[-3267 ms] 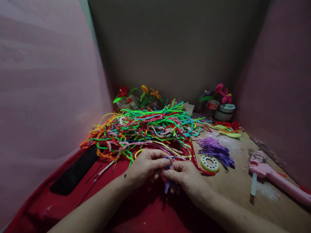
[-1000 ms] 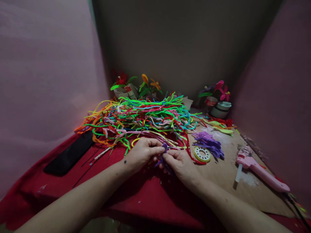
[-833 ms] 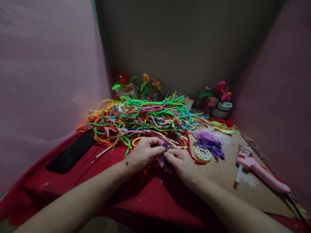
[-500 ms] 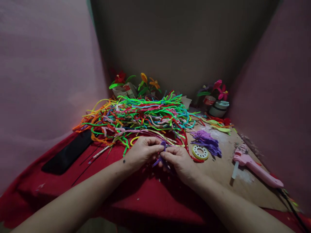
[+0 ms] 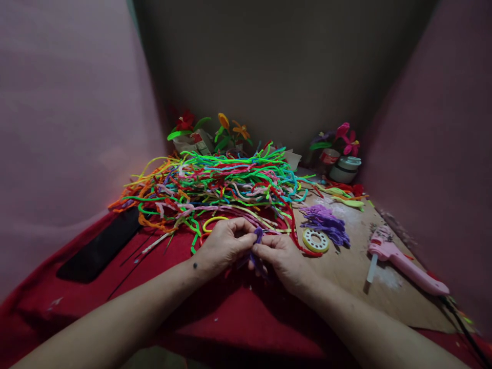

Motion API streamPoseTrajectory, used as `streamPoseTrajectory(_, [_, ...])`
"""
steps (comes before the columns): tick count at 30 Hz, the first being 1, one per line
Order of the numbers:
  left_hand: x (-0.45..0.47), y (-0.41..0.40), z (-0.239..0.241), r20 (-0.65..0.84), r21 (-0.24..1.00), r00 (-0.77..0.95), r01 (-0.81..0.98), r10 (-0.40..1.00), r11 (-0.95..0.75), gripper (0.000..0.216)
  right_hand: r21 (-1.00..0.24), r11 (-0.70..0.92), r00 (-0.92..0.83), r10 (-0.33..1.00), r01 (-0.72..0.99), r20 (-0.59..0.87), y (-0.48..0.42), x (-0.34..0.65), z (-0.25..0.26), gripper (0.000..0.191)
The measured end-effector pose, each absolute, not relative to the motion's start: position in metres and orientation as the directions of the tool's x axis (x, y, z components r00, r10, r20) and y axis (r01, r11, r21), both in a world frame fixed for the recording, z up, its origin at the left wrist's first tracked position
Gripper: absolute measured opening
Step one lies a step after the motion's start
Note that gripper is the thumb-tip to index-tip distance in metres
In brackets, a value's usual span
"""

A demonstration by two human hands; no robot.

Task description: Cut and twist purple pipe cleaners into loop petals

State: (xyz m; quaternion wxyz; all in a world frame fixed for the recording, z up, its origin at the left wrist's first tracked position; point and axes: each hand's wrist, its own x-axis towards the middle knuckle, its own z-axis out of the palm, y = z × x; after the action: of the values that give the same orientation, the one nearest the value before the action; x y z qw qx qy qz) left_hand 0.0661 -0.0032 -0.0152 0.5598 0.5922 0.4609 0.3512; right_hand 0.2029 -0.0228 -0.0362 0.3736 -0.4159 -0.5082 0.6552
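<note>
Between my two hands is a dark purple pipe cleaner [image 5: 258,237], bent into a small loop at the top with ends hanging below. My left hand [image 5: 229,242] pinches it between thumb and fingers from the left. From the other side my right hand [image 5: 280,255] grips it too, thumb and fingertips closed against it. Both hands hover over the red cloth [image 5: 226,328]. Just behind them lie the yellow scissors handles [image 5: 213,221], partly hidden by my left hand. The lower part of the purple piece is in shadow and hard to make out.
A large heap of coloured pipe cleaners [image 5: 223,179] lies behind the hands. On the cardboard [image 5: 384,302] at right are purple pieces [image 5: 326,225], a round spool [image 5: 315,240] and a pink glue gun [image 5: 407,264]. A black phone [image 5: 100,248] lies left. Potted fuzzy flowers [image 5: 230,130] stand behind.
The purple pipe cleaner has turned slightly, its loop now narrower and lower parts closer together. Both hands keep their pinch. The view has shifted a little.
</note>
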Motion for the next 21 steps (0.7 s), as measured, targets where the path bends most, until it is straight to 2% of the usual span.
streamPoseTrajectory(9, [0.066,-0.004,-0.018,-0.091,0.992,0.353,0.112,0.931,0.054,0.018,-0.960,-0.253,-0.442,0.880,-0.124,-0.175,-0.018,0.207,-0.041,0.020])
streamPoseTrajectory(16, [0.058,0.011,-0.013,-0.113,0.993,0.497,0.096,0.861,0.075,0.019,-0.969,-0.227,-0.445,0.881,-0.101,-0.160,-0.018,0.207,-0.035,0.019])
streamPoseTrajectory(21, [0.068,0.016,-0.024,-0.165,0.970,0.457,-0.086,0.874,0.228,0.017,-0.973,-0.196,-0.407,0.904,-0.121,-0.131,-0.017,0.206,-0.037,0.019])
